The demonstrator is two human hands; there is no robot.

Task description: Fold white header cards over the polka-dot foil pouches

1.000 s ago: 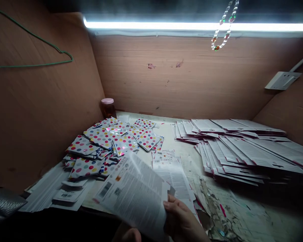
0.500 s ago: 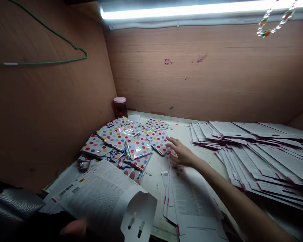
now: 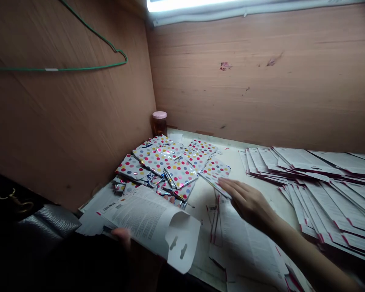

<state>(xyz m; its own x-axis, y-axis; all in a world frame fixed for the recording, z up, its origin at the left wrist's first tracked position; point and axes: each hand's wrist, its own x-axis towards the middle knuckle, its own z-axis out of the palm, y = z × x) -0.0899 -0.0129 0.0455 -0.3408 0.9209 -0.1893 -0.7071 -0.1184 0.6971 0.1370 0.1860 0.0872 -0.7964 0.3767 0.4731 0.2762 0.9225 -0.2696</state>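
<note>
The left hand (image 3: 122,236), partly open around a white printed sleeve (image 3: 140,217), grips it between thumb and fingers — its slotted flap faces right. Beside it, more printed sleeves (image 3: 246,243) lie on the table (image 3: 200,227). Above these, the right hand (image 3: 249,200), nearly flat with fingers together, holds a thin packet (image 3: 214,183); its thumb is hidden. Dotted packets (image 3: 179,170) lie heaped beyond, near a pink-lidded jar (image 3: 159,123).

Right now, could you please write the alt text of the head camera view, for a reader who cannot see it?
A person's left hand holds a printed white carton, the right hand a polka-dot packet; other dotted packets lie heaped beyond, with flat printed cartons on the table's right.
</note>
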